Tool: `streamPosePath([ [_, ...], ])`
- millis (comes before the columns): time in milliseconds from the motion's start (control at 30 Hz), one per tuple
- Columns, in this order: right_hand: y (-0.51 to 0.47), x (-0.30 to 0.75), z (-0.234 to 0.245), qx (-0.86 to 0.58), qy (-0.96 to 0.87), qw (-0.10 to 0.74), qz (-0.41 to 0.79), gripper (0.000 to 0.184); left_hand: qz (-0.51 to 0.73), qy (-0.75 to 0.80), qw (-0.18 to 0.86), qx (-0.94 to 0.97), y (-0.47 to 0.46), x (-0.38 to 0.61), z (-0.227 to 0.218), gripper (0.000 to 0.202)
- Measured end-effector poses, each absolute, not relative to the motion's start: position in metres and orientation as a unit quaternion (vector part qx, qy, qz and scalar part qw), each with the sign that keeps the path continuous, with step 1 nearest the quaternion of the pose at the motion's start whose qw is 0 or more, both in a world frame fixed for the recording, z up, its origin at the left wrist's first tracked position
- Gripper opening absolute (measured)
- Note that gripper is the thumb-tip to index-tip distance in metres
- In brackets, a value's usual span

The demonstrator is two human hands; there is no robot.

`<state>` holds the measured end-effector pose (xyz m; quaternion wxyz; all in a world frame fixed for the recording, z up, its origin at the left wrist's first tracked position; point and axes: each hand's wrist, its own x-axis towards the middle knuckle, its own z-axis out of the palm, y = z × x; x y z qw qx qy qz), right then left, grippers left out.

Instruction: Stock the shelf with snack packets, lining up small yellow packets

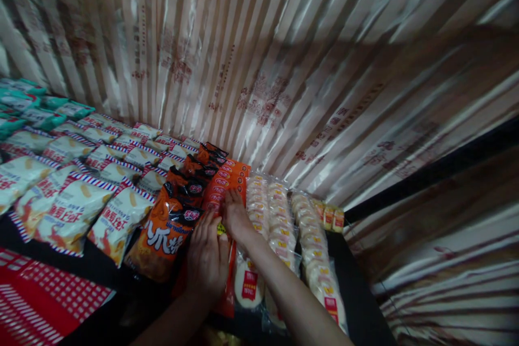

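Both hands rest on a row of red-orange snack packets point(222, 177), which overlap one another toward the back. My left hand point(206, 257) lies over the nearer part of the row, fingers stretched forward and thumb out to the side. Just ahead and to the right, my right hand point(235, 217) presses on the packets with its fingers extended. A small yellow patch point(221, 228) shows between the hands. The hands and forearms hide much of the front packet. Left of them stand orange and black snack bags point(162, 235); clear packs of round, pale biscuits point(248, 284) lie close on the right.
White snack bags with striped edges point(81, 205) fill the left, with teal bags point(40, 113) beyond. A red perforated basket point(48, 297) sits at lower left. More biscuit packs point(320, 259) lie right, near the black table's edge point(357, 292). Pleated printed sheeting point(259, 65) hangs behind.
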<state>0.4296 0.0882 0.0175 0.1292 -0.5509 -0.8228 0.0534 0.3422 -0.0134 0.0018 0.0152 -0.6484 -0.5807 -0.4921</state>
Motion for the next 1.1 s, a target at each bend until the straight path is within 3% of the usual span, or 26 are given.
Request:
streamPosePath([
  [333, 0.076, 0.426, 0.039, -0.523, -0.851, 0.049, 0.0, 0.045, -0.446, -0.636, 0.02, -0.63, 0.001, 0.345, -0.007, 0.043],
  [700, 0.011, 0.467, 0.028, -0.564, -0.79, 0.242, 0.014, 0.053, -0.431, -0.616, -0.134, -0.645, -0.022, 0.365, 0.008, 0.043],
  [1100, -0.039, 0.466, 0.029, -0.562, -0.78, 0.275, 0.008, 0.046, -0.448, -0.626, -0.112, -0.629, -0.004, 0.347, -0.006, 0.045],
])
